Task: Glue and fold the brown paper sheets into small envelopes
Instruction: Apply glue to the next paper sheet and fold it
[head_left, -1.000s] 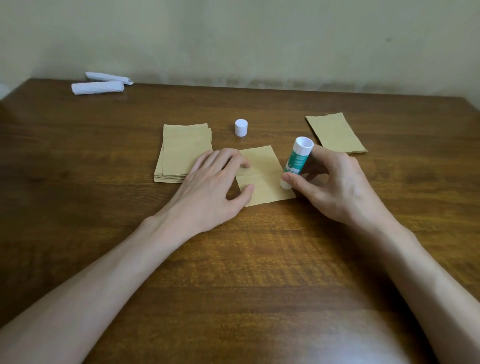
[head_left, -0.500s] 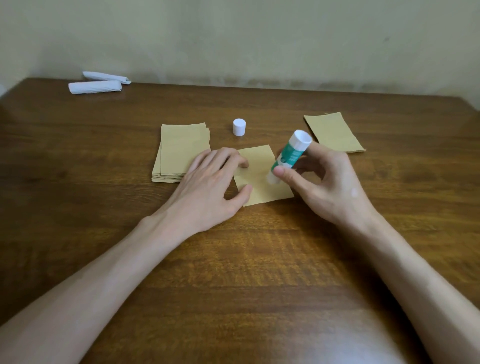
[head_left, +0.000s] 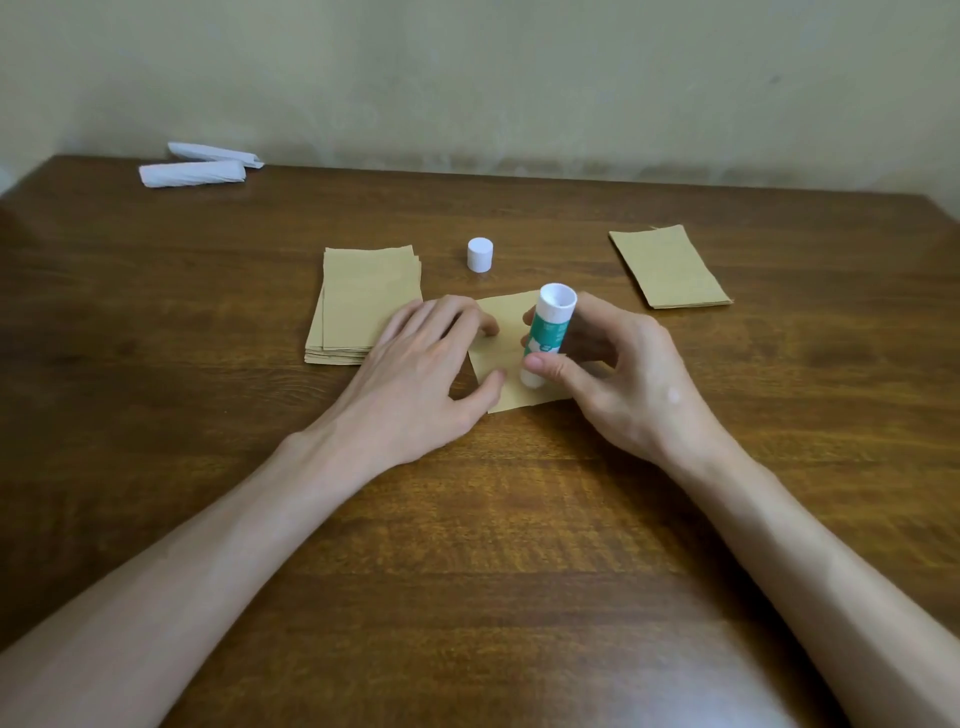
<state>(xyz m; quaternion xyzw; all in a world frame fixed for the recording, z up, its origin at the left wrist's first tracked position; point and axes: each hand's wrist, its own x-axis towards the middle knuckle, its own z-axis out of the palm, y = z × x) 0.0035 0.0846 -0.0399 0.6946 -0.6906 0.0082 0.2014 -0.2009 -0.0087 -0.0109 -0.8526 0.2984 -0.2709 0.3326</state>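
Right hand (head_left: 623, 384) pinches the glue stick (head_left: 548, 332) between thumb and fingers, tip down on the brown sheet (head_left: 501, 348), which lies mid-table between the stack of sheets (head_left: 363, 296) on the left and the folded pile (head_left: 670, 267) at far right. Left hand (head_left: 415, 374) lies flat, straight fingers pressing the sheet's left edge, and that's the weak spot: a sticky drag could buckle or slide the thin paper. Glue straying past the edge would tack the sheet to the table (head_left: 467, 545).

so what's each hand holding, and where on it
The right hand grips the glue stick round its lower body, thumb near the tip; the left hand only presses the brown sheet flat.
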